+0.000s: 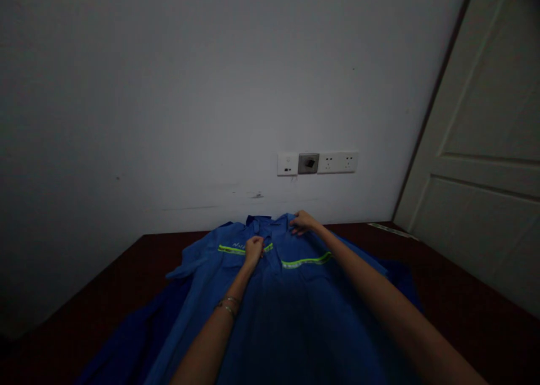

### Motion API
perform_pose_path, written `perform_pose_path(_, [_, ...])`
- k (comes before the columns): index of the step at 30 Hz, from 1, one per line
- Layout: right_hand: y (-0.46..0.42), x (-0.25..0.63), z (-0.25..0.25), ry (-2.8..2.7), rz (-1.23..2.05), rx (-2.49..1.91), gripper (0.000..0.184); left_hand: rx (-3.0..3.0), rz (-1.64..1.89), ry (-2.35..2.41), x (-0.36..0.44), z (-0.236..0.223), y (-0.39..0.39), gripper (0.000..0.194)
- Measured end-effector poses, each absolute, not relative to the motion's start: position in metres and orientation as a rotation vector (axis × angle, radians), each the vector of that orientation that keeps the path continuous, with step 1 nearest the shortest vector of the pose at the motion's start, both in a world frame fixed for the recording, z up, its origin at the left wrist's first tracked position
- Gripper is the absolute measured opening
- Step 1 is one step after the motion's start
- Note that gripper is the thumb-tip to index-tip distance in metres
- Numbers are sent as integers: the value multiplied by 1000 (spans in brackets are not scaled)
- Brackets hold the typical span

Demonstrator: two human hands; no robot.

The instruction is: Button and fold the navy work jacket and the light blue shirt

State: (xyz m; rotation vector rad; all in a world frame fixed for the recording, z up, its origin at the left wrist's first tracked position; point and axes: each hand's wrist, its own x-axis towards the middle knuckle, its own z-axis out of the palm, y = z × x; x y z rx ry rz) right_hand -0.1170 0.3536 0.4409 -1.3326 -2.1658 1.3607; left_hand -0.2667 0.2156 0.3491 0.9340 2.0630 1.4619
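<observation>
A blue work shirt (236, 278) lies spread out, its collar towards the wall and yellow-green reflective strips across the chest. White lettering shows above the left strip. My left hand (253, 250) is closed on the cloth at the shirt's front opening, beside the strip; a bracelet circles that wrist. Close to the collar on the right, my right hand (302, 222) has its bent fingers on the shoulder cloth and appears to pinch it. Darker blue cloth (147, 323) sticks out from under the shirt on both sides.
The shirt rests on a dark red surface (455, 278) that meets a white wall (189, 121). Sockets (337, 162) and a grey wall plate (308, 163) are set in the wall beyond the collar. A pale panelled door (485, 149) stands at the right. The light is dim.
</observation>
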Motion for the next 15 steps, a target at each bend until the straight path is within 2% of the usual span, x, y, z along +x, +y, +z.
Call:
perform_pose_path(9, [339, -146, 417, -2101, 1285, -1254, 46, 1286, 1326, 2189, -260, 342, 207, 22])
perform_pose_path(12, [332, -138, 414, -2134, 1133, -1204, 42, 1337, 1300, 2222, -259, 343, 206, 22])
perform_pose_path(15, [322, -127, 413, -2200, 978, -1122, 29, 1386, 1292, 2226, -259, 346, 205, 22])
